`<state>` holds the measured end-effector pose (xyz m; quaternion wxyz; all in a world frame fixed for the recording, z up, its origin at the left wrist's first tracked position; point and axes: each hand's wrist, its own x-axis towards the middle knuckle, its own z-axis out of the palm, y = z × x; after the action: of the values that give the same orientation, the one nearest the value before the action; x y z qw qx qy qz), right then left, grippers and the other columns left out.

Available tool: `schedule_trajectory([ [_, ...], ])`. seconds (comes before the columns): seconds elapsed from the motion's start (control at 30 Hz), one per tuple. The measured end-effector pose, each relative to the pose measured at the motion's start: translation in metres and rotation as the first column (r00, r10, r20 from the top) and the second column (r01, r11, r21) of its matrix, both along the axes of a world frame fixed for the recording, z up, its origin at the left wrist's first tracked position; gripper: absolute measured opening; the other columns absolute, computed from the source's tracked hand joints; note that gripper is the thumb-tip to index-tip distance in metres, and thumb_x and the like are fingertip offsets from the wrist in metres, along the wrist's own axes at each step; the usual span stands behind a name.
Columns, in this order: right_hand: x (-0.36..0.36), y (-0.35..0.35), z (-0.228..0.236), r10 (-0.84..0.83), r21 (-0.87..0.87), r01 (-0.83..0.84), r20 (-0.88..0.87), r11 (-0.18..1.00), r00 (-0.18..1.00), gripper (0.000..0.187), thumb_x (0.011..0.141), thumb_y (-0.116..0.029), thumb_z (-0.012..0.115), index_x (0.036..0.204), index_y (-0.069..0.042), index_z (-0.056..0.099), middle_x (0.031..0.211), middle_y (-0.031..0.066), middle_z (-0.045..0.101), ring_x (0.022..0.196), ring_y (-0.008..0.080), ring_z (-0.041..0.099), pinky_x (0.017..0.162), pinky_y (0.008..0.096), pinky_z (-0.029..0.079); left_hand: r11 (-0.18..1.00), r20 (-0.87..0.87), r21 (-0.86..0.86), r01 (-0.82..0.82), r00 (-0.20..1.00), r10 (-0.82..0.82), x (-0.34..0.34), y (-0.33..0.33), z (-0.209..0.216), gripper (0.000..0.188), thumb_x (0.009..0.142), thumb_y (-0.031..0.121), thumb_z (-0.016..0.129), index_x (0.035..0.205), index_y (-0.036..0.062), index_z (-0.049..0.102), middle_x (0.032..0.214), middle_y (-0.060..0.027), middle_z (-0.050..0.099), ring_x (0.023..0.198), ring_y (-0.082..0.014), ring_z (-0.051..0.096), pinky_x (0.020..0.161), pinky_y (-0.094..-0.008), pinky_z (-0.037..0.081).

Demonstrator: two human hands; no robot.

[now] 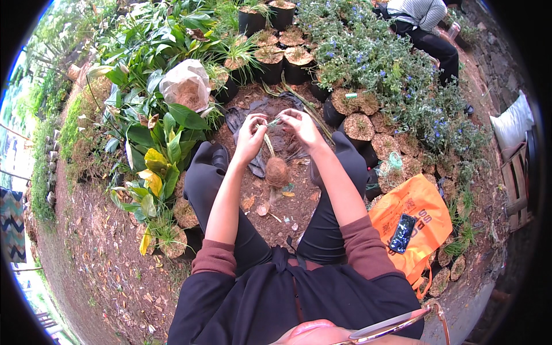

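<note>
In front of my knees I hold both hands raised, a short gap between them. A thin green string [275, 122] spans that gap, and the fingers of my right hand [300, 127] pinch one end of it. My left hand [250, 136] is closed at the other end, thumb and fingers pressed together. Just below hangs or stands a pale, strap-like stalk [268, 145], leading down to a round brown fibre-covered ball [277, 172]. Whether the ball rests on the soil or hangs free I cannot tell.
Black pots topped with brown fibre [269, 56] stand ahead. Leafy plants [172, 135] crowd the left, a blue-flowered bush [379, 69] the right. A phone [402, 233] lies on an orange bag [428, 215]. Another person [420, 29] bends over at the far right.
</note>
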<state>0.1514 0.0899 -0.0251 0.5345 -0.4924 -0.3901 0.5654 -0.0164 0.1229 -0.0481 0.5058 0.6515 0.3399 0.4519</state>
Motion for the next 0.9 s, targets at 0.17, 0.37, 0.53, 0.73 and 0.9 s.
schedule_trajectory([
  [0.17,0.004,0.0,-0.001,0.006,0.006,-0.005,-0.162,1.0,0.987,0.012,0.085,-0.016,0.059,0.091,-0.007,0.061,0.085,-0.0014,0.062,0.079,0.0064,0.057,0.068,0.0224,0.044,0.995,0.081,-0.094,-0.046,0.995,0.054,0.001,0.003,-0.006,0.018,0.082,0.009,0.056,0.099,0.0024,0.055,0.097,-0.0039,0.055,0.087,-0.0084,0.053,0.075,-0.0232,0.044],
  [0.37,0.003,0.001,-0.005,0.016,0.026,-0.017,0.02,1.0,1.0,0.012,0.083,-0.014,0.061,0.09,-0.004,0.062,0.085,-0.0003,0.062,0.078,0.0065,0.056,0.07,0.0218,0.044,0.982,0.038,-0.189,-0.01,0.999,0.018,0.004,-0.007,0.018,0.023,0.082,0.012,0.058,0.098,-0.0038,0.059,0.105,-0.0064,0.056,0.098,-0.0124,0.051,0.089,-0.0257,0.038],
  [0.53,0.0,-0.001,-0.002,0.045,0.091,-0.047,0.028,0.995,0.999,0.013,0.082,-0.01,0.062,0.09,0.0,0.062,0.084,0.0026,0.063,0.078,0.008,0.056,0.072,0.0218,0.044,0.978,0.023,-0.206,0.014,1.0,-0.01,0.004,-0.007,0.015,0.022,0.079,0.009,0.062,0.096,-0.0039,0.06,0.107,-0.0058,0.055,0.098,-0.0116,0.051,0.088,-0.0256,0.039],
  [0.73,0.0,-0.002,-0.006,-0.017,0.074,0.009,0.108,0.997,0.994,0.014,0.081,-0.008,0.062,0.092,0.0,0.061,0.087,0.004,0.063,0.081,0.0093,0.057,0.076,0.0236,0.045,0.991,0.066,-0.134,0.017,0.998,-0.008,0.002,-0.002,-0.001,0.031,0.077,0.013,0.066,0.104,0.0023,0.054,0.101,-0.0019,0.056,0.086,-0.0078,0.054,0.073,-0.0227,0.044],
  [0.9,-0.004,-0.006,-0.001,-0.122,0.188,0.091,0.165,0.978,0.979,0.017,0.079,-0.008,0.063,0.092,0.001,0.06,0.086,0.0058,0.062,0.083,0.012,0.058,0.077,0.0263,0.047,0.994,0.011,-0.109,0.006,1.0,-0.004,0.0,-0.008,-0.005,0.023,0.077,0.011,0.064,0.097,0.0009,0.056,0.105,-0.0021,0.054,0.091,-0.0088,0.053,0.078,-0.0249,0.043],
])
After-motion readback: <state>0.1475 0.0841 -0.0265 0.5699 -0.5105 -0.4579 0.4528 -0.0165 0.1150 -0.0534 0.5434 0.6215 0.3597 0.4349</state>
